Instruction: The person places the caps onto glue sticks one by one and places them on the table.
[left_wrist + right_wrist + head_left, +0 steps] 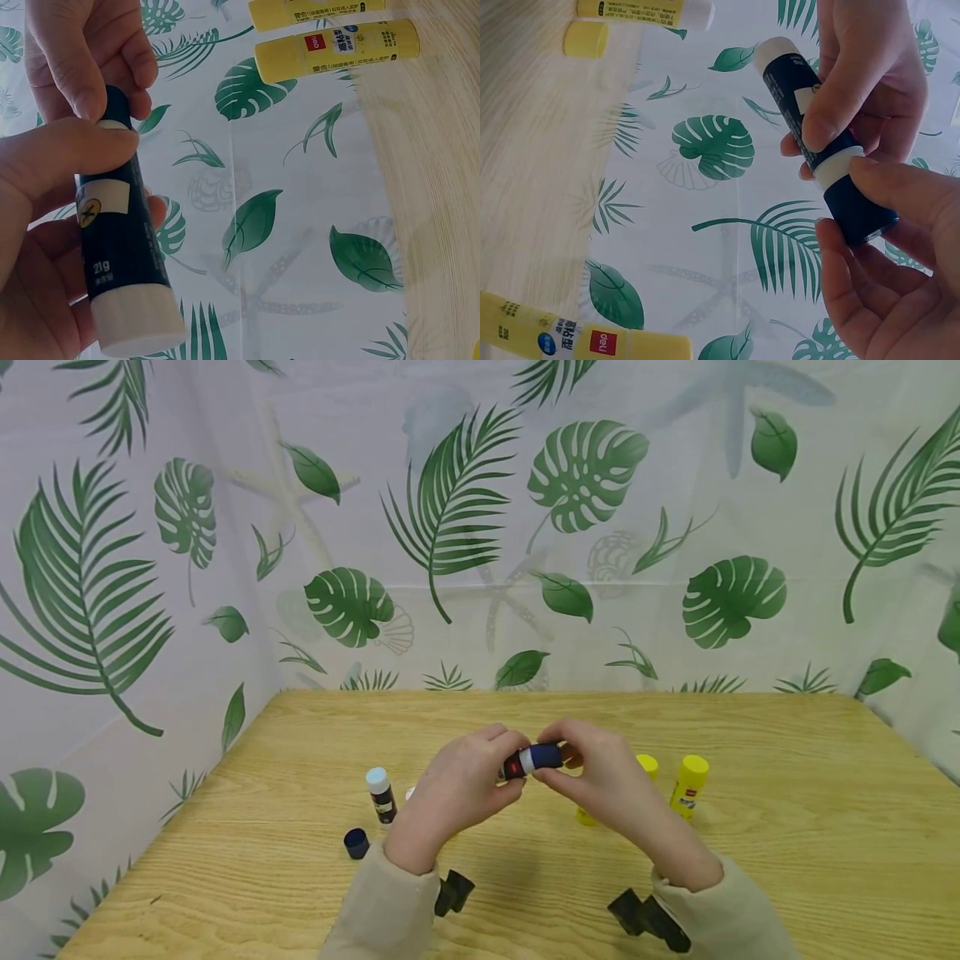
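Note:
A navy glue stick (514,767) is held up over the table between both hands, tilted in the wrist views. My left hand (457,781) grips its dark body with thumb and fingers; its white base (139,321) sticks out past them. At the other end, my right hand (603,768) pinches the navy cap (861,210) between thumb and fingertips. A white collar (837,166) shows between the cap and the body. On the table left of my left hand stands another dark glue stick (383,800) with a white top, a loose navy cap (356,843) close by.
Yellow glue sticks (688,787) stand on the wooden table (810,827) beyond my right forearm, one partly hidden. Toward the left, the right wrist view has an uncapped yellow glue stick (634,10) and a yellow cap (586,39). A leaf-print cloth (480,527) hangs behind.

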Motion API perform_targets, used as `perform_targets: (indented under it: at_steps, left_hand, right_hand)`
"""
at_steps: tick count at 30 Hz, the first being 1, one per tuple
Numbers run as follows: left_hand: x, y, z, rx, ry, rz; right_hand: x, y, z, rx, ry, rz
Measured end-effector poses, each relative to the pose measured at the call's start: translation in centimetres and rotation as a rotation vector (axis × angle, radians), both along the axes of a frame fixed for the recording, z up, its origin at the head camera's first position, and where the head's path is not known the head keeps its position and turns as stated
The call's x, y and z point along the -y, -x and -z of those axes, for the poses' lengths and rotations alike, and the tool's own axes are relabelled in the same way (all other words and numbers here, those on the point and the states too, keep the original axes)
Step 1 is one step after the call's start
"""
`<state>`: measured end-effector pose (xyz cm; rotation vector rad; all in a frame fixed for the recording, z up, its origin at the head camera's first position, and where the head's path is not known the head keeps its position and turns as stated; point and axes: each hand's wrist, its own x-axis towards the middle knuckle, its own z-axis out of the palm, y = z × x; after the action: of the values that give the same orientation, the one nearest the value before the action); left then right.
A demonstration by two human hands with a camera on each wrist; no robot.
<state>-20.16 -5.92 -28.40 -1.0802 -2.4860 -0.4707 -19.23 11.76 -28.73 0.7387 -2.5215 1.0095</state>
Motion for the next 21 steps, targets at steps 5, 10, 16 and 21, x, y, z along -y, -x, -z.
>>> perform_targets:
  at_steps: [5, 10, 16, 21]
  left_hand:
    - [-0.06, 0.0, 0.09, 0.004, 0.001, 0.007]
    - [-0.1, 0.02, 0.17, 0.003, 0.0, 0.013]
    - [-0.12, -0.02, 0.14, 0.028, -0.006, 0.007]
    - [-0.16, -0.03, 0.21, 0.021, -0.011, 0.003]
  right_hand:
    - [-0.01, 0.0, -0.01, -0.009, -0.015, -0.004]
    - [-0.01, 0.01, 0.01, -0.024, -0.035, -0.007]
    - [0.01, -0.01, 0.14, -0.045, -0.032, -0.014]
    - [0.15, -0.05, 0.16, -0.043, -0.032, -0.019]
